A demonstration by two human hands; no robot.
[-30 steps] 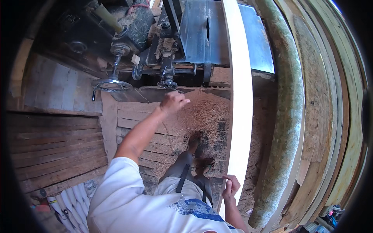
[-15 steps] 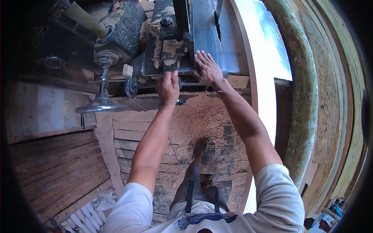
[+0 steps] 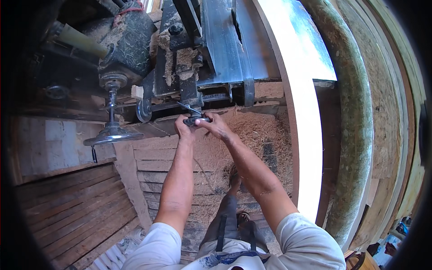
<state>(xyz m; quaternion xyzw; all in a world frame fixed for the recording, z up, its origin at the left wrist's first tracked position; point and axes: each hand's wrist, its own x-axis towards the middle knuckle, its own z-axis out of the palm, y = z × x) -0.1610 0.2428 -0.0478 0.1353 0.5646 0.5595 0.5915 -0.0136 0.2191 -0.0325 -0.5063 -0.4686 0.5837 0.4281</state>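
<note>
My left hand (image 3: 184,127) and my right hand (image 3: 215,126) are closed on opposite sides of a small dark handwheel (image 3: 197,120) at the front of the machine's fence carriage (image 3: 186,88). A thin metal lever (image 3: 189,108) crosses just above that wheel. The dusty machine table (image 3: 222,54) lies beyond, with a dark upright fence (image 3: 187,18) on it. To the left is a larger chrome handwheel (image 3: 112,136) on a shaft, below a housing (image 3: 128,54) coated in sawdust. A pale wooden beam (image 3: 306,148) runs lengthwise to the right of my arms.
A round log (image 3: 355,135) and stacked planks (image 3: 389,135) line the right side. Wooden slats (image 3: 76,216) and white bundles (image 3: 112,256) are at the lower left. Sawdust (image 3: 258,130) covers the plank floor around my feet.
My right hand came up from beside the beam onto the machine table, then moved down and left to the small wheel. My left hand has come down onto that wheel too.
</note>
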